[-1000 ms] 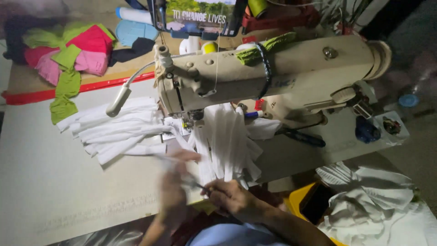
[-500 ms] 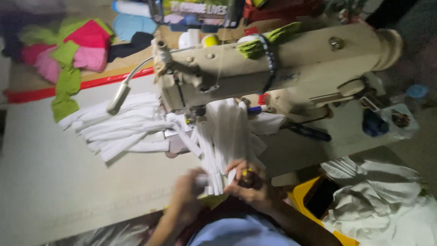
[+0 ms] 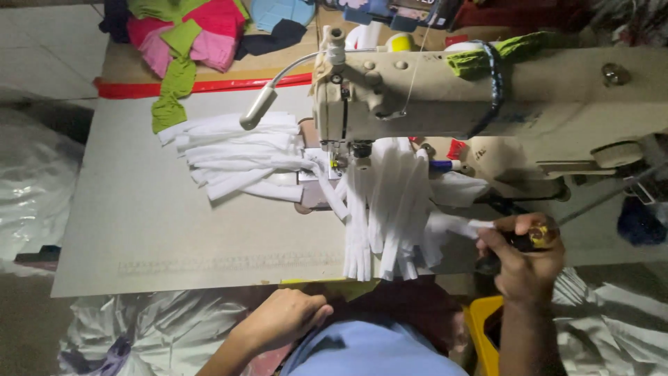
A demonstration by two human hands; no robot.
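Down at the table's near edge, the left hand (image 3: 282, 322) is seen loosely curled and holding nothing, while the right hand (image 3: 523, 259) has its fingers closed on a small dark tool with the end of a white strip (image 3: 467, 225) pinched alongside. Beyond, more white strips (image 3: 386, 209) are draped from under the needle of the sewing machine (image 3: 487, 97), so trimming or separating seems in hand; a steady pull and a clean snip would be called for next.

Light blue garment on torso; bare forearms; hands (image 3: 529, 261) ungloved.
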